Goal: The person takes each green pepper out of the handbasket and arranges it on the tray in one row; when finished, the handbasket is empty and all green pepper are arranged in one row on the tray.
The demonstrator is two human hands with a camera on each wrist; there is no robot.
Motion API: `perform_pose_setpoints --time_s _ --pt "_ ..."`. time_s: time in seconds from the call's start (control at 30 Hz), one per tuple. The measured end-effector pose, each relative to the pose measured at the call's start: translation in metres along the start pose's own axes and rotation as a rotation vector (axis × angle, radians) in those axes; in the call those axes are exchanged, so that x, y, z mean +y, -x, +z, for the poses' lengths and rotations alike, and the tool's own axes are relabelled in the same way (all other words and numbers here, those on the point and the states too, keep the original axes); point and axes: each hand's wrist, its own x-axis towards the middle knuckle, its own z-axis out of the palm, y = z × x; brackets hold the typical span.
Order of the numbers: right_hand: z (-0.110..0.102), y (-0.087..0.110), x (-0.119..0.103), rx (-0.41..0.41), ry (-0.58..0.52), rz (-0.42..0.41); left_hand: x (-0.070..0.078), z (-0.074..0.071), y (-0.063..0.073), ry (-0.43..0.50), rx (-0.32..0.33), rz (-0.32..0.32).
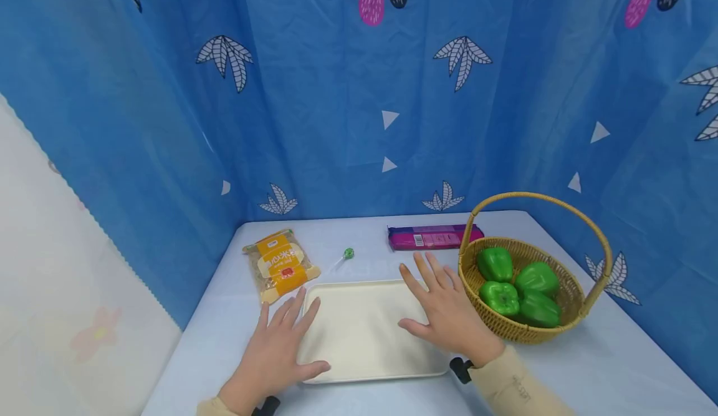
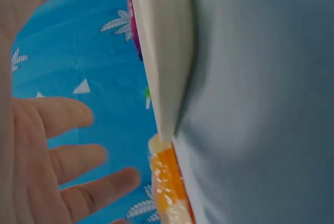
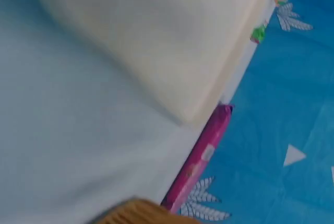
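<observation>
My left hand (image 1: pixel 278 352), fingers spread and holding nothing, hovers by the left edge of a cream tray (image 1: pixel 364 332). The left wrist view shows the same hand's fingers (image 2: pixel 78 164) apart beside the tray's edge. Over the tray's right side my right hand (image 1: pixel 445 310) is spread wide with nothing in it; this hand does not show in the right wrist view. Nearest to it on the right stands a wicker basket (image 1: pixel 568 274) with several green bell peppers (image 1: pixel 499 298) inside. Just beyond the left fingertips lies an orange-labelled clear bag (image 1: pixel 283 263), its contents hard to tell.
Behind the tray lies a green-topped lollipop (image 1: pixel 348 253) with a white stick. A long magenta and purple packet (image 1: pixel 432 237) lies at the back of the white table (image 1: pixel 359 221). The basket's tall arched handle (image 1: pixel 538 196) rises on the right. Blue curtain (image 1: pixel 348 91) encloses the back and sides.
</observation>
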Motion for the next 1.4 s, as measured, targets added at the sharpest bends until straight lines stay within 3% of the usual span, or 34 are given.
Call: perform_pose_setpoints --time_s 0.17,0.3,0.43,0.53,0.73,0.93,1.1,1.4 --pt "-0.017 0.002 0.024 0.027 -0.057 0.068 -0.001 0.009 0.018 0.114 -0.146 -0.184" --pt "-0.040 0.006 0.060 0.052 -0.139 0.190 -0.004 0.014 0.026 0.240 -0.222 -0.246" --pt "-0.059 0.015 0.096 0.076 -0.209 0.283 -0.008 0.018 0.031 0.340 -0.271 -0.194" --pt "-0.065 0.025 0.117 0.064 -0.285 0.306 -0.012 0.021 0.034 0.373 -0.289 -0.152" --pt "-0.062 0.040 0.144 -0.084 -0.437 0.360 -0.018 0.029 0.036 0.434 -0.257 -0.121" --pt "-0.050 0.050 0.161 -0.208 -0.543 0.407 -0.018 0.034 0.034 0.497 -0.247 -0.105" --pt "-0.045 0.052 0.167 -0.310 -0.555 0.419 -0.017 0.034 0.033 0.510 -0.253 -0.127" --pt "-0.050 0.032 0.174 -0.455 -0.583 0.354 -0.018 0.035 0.036 0.548 -0.244 -0.128"
